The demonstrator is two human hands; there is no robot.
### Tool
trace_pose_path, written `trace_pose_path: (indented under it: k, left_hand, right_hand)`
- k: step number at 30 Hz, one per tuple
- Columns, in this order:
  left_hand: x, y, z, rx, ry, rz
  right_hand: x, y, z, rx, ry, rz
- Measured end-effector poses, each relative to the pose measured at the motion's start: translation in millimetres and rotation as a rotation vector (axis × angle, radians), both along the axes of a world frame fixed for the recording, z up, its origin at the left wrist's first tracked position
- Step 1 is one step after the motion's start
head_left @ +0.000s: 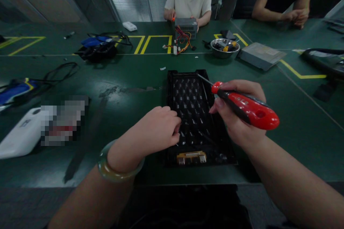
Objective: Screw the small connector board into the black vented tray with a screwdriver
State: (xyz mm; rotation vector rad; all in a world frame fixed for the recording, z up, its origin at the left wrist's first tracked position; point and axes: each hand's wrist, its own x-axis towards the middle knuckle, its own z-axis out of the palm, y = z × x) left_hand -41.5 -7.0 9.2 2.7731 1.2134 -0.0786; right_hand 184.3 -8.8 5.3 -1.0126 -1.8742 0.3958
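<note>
The right hand (239, 128) has its fingers closed around a red-and-black screwdriver (245, 106), whose shaft reaches beyond them to the far right corner of a black casing (190, 109). It lies on the green surface (131, 75) between both hands' fingers. The left hand (158, 128) curls its fingers over the casing's left side; any grip is hidden.

Colours, near field: red-and-black plastic-handled screwdriver (243, 103) over a black rectangular casing (191, 104) on a dark green tabletop (290, 118).
Casing face patterned in repeating rows of pale glints — amber-brown connector board (191, 157) at its near end; round bangle (119, 176), mottled green and brown; yellow angular floor-style lines (170, 44) on the green; grey metal box (189, 25) with red, yellow and black wires (185, 39); round metal bowl (225, 53), silver.
</note>
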Motion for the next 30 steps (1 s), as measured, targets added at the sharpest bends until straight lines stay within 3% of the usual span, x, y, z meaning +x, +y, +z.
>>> trace_pose_path:
  k: [3,7,9,12,21,25,30]
  left_hand:
    - [-0.8,-2.5,1.1,-0.014,-0.008,-0.007]
    - [-2.0,-3.8,-0.8,-0.014,-0.007,-0.001]
    - [-2.6,-3.9,-1.2,-0.012,-0.002,0.002]
    - [-3.3,-3.6,0.3,-0.030,-0.003,-0.012]
    - [-4.6,-1.0,0.9,-0.150,-0.019,-0.037]
    - [-6.8,-2.2,1.3,-0.182,-0.042,-0.028]
    - [-6.0,-1.5,1.2,-0.184,-0.013,-0.043]
  right_hand:
    - [2.9,2.4,2.0,-0.019,0.085,0.168]
    - [1.9,3.0,3.9,-0.223,-0.074,0.456]
    - [0.2,3.3,3.8,-0.299,-0.135,0.522]
    - [-2.2,4.1,3.1,-0.312,-0.160,0.502]
    - [-1.7,6.1,2.3,-0.272,-0.201,0.270]
    - [1.1,7.5,5.8,-0.342,-0.399,0.330]
    - [1.0,8.3,3.1,-0.298,-0.741,0.464]
